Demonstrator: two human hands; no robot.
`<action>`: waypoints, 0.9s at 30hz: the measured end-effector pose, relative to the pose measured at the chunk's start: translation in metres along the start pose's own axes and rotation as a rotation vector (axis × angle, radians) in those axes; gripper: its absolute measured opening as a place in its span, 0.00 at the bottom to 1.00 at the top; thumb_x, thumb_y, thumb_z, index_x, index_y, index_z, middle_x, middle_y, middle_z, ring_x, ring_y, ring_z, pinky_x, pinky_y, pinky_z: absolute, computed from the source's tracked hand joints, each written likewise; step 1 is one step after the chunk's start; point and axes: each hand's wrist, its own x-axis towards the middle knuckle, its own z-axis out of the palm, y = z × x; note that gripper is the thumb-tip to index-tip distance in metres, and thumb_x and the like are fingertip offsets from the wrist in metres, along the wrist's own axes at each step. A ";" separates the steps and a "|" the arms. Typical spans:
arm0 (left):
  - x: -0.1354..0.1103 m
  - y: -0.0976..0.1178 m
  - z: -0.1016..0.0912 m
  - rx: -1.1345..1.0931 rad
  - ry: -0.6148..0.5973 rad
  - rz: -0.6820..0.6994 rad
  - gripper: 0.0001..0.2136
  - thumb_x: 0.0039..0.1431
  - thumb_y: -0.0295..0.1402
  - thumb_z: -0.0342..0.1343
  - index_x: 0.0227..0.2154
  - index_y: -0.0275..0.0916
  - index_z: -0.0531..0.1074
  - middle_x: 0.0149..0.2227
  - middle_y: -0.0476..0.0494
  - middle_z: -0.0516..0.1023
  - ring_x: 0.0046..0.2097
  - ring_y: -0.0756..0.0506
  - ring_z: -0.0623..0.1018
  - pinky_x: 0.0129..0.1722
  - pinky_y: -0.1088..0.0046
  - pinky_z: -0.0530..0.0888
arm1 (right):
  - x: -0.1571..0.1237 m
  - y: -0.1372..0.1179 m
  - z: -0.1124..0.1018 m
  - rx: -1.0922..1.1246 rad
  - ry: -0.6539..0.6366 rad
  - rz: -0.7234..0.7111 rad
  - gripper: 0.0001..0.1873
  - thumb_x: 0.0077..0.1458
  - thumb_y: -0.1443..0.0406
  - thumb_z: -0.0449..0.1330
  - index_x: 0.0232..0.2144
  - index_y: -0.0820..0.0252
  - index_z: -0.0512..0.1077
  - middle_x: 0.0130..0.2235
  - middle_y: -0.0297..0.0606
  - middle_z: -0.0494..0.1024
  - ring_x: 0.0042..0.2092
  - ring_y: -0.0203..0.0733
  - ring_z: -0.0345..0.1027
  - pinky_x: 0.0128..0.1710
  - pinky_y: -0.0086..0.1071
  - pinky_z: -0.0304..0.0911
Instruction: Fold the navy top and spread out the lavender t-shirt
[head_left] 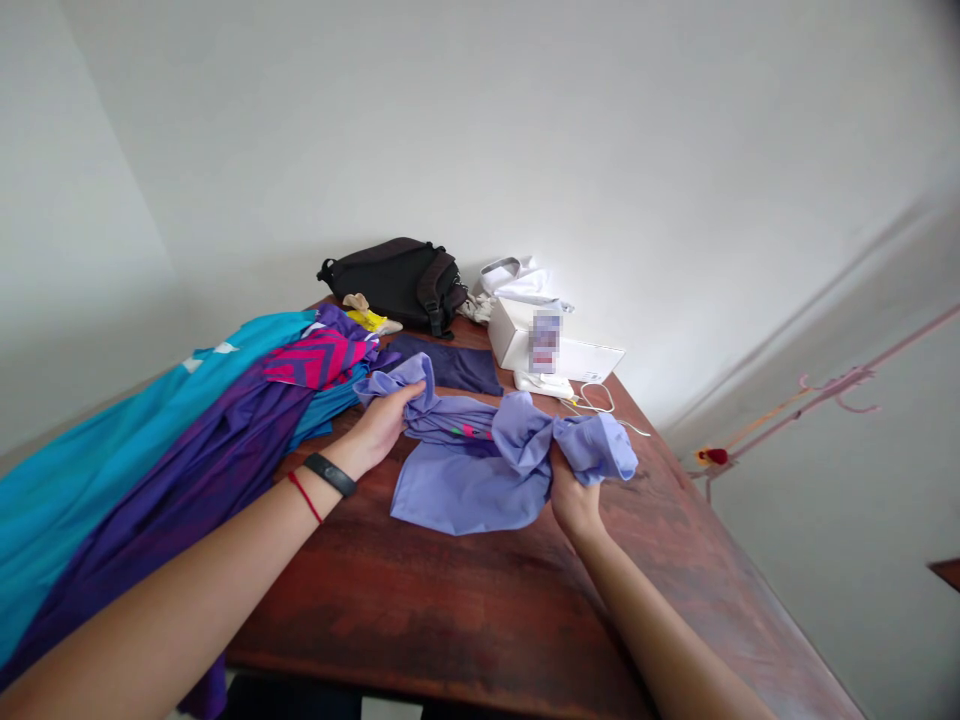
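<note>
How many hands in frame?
2: the left hand gripping a lilac garment, and the right hand gripping another part of it. No others visible.

Bright, soft, v. even light; only faint shadows on the white wall [480,130] and in folds of the lilac cloth [472,490], dull sheen on the table [697,500], heavy wide-angle warp at edges, otherwise pretty sharp.

A heap of teal and purple clothes [180,440] lies along the left side of the wooden table [450,590]. At the far end sit a black bag [394,283], a crumpled white cloth [517,280], a white box [517,335] and a folded dark purple cloth [446,365]. A white cable [600,403] lies just before the box. A pink cord [840,385] runs along the wall at right.
</note>
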 end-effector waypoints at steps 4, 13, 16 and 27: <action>0.016 0.010 -0.010 -0.180 0.189 0.081 0.18 0.56 0.39 0.60 0.49 0.41 0.73 0.52 0.41 0.79 0.58 0.40 0.77 0.59 0.61 0.72 | 0.007 -0.006 0.004 0.199 0.095 0.088 0.32 0.52 0.51 0.66 0.57 0.56 0.72 0.57 0.40 0.77 0.60 0.51 0.68 0.62 0.45 0.62; 0.003 -0.003 -0.009 0.682 0.197 0.565 0.36 0.59 0.43 0.59 0.68 0.38 0.58 0.73 0.35 0.50 0.74 0.36 0.48 0.71 0.55 0.49 | 0.010 -0.013 0.006 0.400 0.125 0.220 0.33 0.54 0.51 0.66 0.59 0.55 0.70 0.56 0.36 0.77 0.57 0.48 0.72 0.59 0.41 0.68; -0.009 -0.010 -0.003 0.855 0.019 0.574 0.38 0.60 0.45 0.58 0.69 0.34 0.55 0.70 0.30 0.58 0.70 0.35 0.60 0.67 0.55 0.61 | 0.010 -0.014 0.006 0.425 0.102 0.221 0.34 0.55 0.51 0.65 0.60 0.55 0.69 0.56 0.37 0.78 0.55 0.48 0.73 0.57 0.41 0.70; -0.050 0.017 0.021 0.943 -0.377 0.618 0.25 0.59 0.51 0.61 0.55 0.42 0.75 0.55 0.39 0.79 0.56 0.36 0.77 0.59 0.61 0.70 | 0.004 -0.016 -0.001 0.234 -0.195 0.265 0.25 0.52 0.44 0.63 0.38 0.59 0.80 0.32 0.39 0.84 0.42 0.54 0.79 0.46 0.44 0.75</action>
